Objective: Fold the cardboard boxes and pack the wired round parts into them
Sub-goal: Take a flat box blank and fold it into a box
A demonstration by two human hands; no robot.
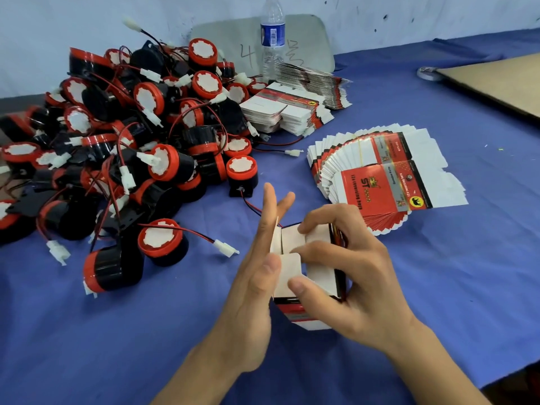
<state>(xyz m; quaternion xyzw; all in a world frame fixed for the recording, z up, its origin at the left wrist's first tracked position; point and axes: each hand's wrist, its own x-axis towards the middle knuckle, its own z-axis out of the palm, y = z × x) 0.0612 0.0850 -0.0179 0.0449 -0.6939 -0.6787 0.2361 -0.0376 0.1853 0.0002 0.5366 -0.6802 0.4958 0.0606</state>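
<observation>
Both hands meet on the box (320, 273). My left hand (251, 287) lies flat against its left wall, fingers straight, thumb on a white flap. My right hand (350, 276) curls round the other side, fingertips pressing flaps inward. The flapped end faces up at me. Left of my left fingers, nearer that hand, sprawls the pile of wired round parts (117, 141). Beyond my right fingers fan the flat boxes (380, 182), marked "ST". Further off, a grey board (304, 36) bears a handwritten "4".

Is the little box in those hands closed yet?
Not fully. The box has white end flaps only partly folded inward, pressed by the right hand, with gaps between them.
</observation>
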